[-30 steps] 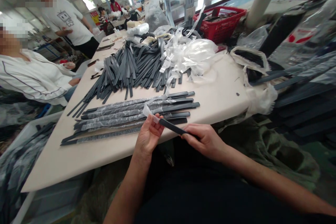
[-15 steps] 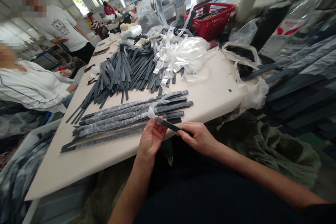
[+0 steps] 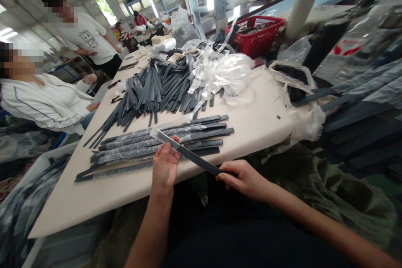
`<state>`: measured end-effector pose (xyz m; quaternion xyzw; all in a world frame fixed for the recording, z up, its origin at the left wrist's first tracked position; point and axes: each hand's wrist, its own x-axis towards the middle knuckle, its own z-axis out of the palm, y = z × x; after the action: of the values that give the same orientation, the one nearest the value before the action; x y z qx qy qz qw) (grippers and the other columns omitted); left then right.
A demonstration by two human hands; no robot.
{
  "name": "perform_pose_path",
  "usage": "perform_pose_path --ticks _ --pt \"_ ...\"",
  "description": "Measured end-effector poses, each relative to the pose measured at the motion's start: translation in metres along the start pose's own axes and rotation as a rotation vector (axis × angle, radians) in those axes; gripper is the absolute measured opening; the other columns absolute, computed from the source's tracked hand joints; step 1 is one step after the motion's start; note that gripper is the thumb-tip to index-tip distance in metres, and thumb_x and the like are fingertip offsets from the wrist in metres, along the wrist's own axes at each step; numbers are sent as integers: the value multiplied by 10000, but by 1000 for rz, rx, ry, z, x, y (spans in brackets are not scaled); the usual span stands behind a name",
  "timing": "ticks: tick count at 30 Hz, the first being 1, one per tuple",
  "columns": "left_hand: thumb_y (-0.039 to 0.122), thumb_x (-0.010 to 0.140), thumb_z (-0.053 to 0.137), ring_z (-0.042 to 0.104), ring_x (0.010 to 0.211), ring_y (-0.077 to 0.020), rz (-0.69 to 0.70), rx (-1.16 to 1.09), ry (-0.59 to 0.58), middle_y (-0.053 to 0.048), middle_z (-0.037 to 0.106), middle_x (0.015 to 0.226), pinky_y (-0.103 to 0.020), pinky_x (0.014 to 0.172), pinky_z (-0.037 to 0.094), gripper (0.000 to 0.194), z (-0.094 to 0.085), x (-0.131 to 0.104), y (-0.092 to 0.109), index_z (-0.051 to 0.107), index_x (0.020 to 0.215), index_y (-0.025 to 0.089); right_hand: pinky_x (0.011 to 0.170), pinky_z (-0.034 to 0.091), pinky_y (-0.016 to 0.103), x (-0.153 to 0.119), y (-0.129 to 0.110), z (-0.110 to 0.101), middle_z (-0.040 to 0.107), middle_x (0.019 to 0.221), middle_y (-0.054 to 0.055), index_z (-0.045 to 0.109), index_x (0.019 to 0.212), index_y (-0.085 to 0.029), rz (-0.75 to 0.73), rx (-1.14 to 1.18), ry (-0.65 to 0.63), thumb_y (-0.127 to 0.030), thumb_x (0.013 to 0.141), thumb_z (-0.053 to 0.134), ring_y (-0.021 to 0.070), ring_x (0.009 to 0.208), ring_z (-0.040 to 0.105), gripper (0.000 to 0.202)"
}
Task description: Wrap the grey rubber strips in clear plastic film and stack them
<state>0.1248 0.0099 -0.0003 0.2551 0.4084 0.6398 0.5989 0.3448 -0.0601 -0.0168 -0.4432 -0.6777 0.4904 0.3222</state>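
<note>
Your left hand (image 3: pixel 165 162), centre of frame: thumb and fingers pinching one dark strip (image 3: pixel 200 161) near its film-covered upper end. Your right hand (image 3: pixel 246 179), right of centre: closed around the strip's lower end. The strip: one, slanting between both hands at the table's (image 3: pixel 254 127) near edge. Film-wrapped strips (image 3: pixel 128 153): a row, left of centre. Loose strips (image 3: pixel 158 88): one heap, upper centre. White film (image 3: pixel 222 71): a tangle beside that heap. Red basket (image 3: pixel 257 37): one, upper right.

The head camera looks forward and down over the worktable (image 3: pixel 254 119) (its far end seems unclear), left hand (image 3: pixel 165 162) and right hand (image 3: pixel 246 177) near.
</note>
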Motion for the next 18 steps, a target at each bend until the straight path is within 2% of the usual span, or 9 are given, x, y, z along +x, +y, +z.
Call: perform_pose_path --ticks 2,3,7,9,11,14,18 --pt "289 598 881 692 972 -243 -25 2 10 -69 770 929 -371 830 545 249 -2 -4 -2 697 718 171 491 431 212 4 2 4 632 643 8 666 791 -151 91 38 7 -340 923 505 121 494 584 281" --pt "297 602 880 696 936 -233 -64 17 -8 -77 770 929 -354 807 548 250 -1 -9 -8 709 723 160 486 426 209 9 1 7 625 639 5 659 780 -151 90 47 28 -336 923 497 116 485 577 284" --pt "331 650 856 680 734 -174 -207 68 -123 -92 767 896 -295 676 549 289 5 -30 -32 759 830 127 532 443 209 31 -6 13 621 669 -1 667 808 -154 -7 73 77 -347 922 508 104 516 566 275" --pt "331 651 857 679 749 -167 -163 45 -81 -86 766 898 -285 694 550 287 2 -30 -31 766 841 136 546 457 210 30 -4 14 649 743 9 679 883 -156 -2 102 10 -354 918 530 110 555 583 250" --pt "324 627 873 684 844 -177 -73 2 14 -80 766 930 -286 762 551 264 -7 -23 -22 764 794 151 535 456 210 21 3 15 665 787 23 681 903 -153 57 117 -96 -371 927 528 121 577 603 267" --pt "324 618 880 670 884 -175 -39 11 73 -82 761 955 -272 783 539 267 -21 -22 -16 765 782 147 517 432 211 7 15 21 652 732 29 661 813 -143 142 99 -145 -404 960 463 128 559 604 359" --pt "332 715 818 616 673 -124 -226 120 -109 -49 731 783 -239 664 499 305 -22 -47 -38 769 944 138 559 439 232 12 11 26 617 656 20 647 776 -144 77 54 -36 -447 970 435 135 555 579 417"
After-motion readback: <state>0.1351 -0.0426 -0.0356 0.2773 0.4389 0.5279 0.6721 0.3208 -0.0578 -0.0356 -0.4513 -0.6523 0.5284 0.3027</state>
